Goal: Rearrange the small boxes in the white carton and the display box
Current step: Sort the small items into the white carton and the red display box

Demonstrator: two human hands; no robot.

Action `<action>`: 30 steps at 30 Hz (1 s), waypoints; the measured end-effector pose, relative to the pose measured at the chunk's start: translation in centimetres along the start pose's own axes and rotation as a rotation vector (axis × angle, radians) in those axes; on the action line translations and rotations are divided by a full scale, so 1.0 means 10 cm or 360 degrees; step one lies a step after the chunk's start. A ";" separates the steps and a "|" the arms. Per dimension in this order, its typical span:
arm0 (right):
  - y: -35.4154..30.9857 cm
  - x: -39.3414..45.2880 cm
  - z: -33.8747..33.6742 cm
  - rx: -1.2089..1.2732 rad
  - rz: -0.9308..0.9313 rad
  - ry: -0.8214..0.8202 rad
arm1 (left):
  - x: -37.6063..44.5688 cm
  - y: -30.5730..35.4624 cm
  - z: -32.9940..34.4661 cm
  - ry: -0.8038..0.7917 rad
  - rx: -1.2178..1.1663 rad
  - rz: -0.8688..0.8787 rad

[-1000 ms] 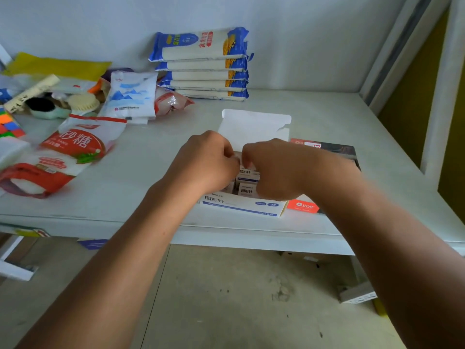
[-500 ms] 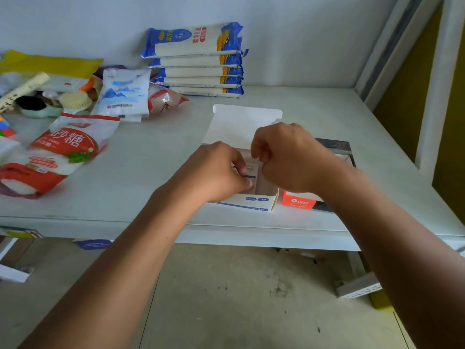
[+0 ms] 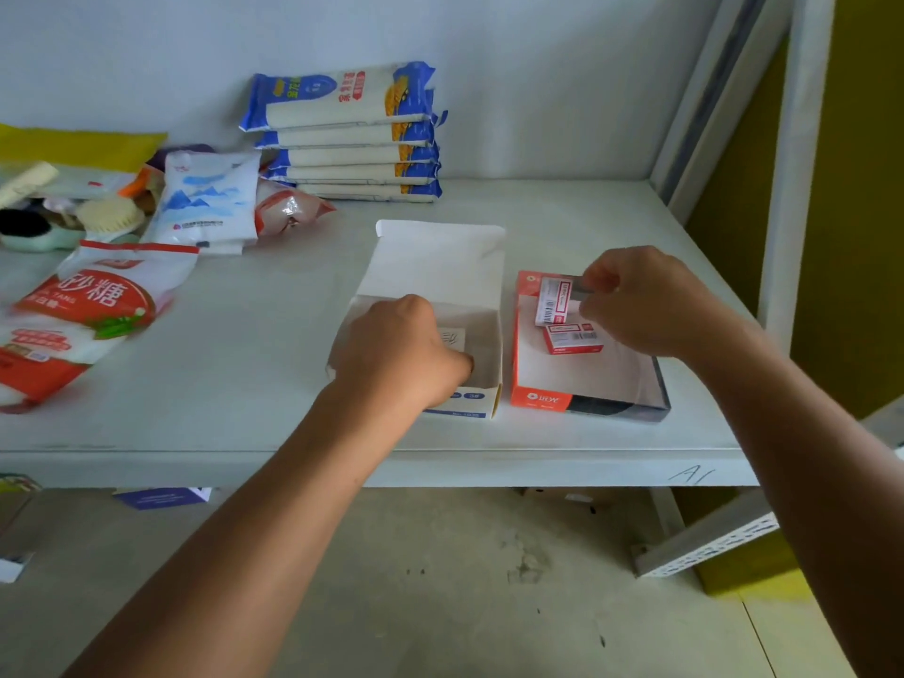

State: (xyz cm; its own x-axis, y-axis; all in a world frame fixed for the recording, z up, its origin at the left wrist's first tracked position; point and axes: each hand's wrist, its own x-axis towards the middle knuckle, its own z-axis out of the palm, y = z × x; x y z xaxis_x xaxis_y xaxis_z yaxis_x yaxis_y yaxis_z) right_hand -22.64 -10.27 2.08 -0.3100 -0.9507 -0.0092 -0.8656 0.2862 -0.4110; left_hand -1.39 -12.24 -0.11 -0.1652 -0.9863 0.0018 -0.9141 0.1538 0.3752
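Note:
The white carton [image 3: 482, 286] lies open in the middle of the shelf, its lid flap folded back. My left hand [image 3: 401, 354] reaches into it, fingers curled down on a small white box [image 3: 454, 341] that is mostly hidden. To its right lies the orange and dark display box [image 3: 540, 401]. My right hand [image 3: 645, 300] hovers over the display box's far end, pinching the edge of a small red-and-white box [image 3: 553, 300]. A second small red-and-white box [image 3: 572, 338] lies just in front of it inside the display box.
A stack of blue and white noodle packs [image 3: 347, 139] stands against the back wall. A red sugar bag [image 3: 83, 315], a white and blue pouch [image 3: 205, 203] and brushes [image 3: 107, 215] crowd the left. A shelf upright [image 3: 787, 188] rises at the right.
My right hand has moved from the white carton across to the display box with a small box. My left hand has stayed in the carton. The camera view has shifted.

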 end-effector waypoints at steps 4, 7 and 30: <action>0.06 0.04 0.10 0.0095 -0.0111 0.0090 | -0.04 0.11 0.00 0.0120 0.0023 0.0082; 0.04 0.07 0.18 0.0105 -0.0228 0.0110 | -0.09 0.23 0.01 0.0281 -0.0086 0.0239; 0.13 0.05 0.20 0.0070 -0.0320 -0.0026 | 0.25 0.54 0.12 0.0140 0.0067 0.0592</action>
State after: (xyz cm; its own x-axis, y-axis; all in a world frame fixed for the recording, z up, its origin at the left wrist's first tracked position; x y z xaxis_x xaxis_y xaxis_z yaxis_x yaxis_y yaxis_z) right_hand -23.13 -10.67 -0.23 -0.1261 -0.9900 0.0626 -0.8913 0.0853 -0.4453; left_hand -7.14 -13.77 0.77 -0.4579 -0.8636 0.2108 -0.8123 0.5028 0.2956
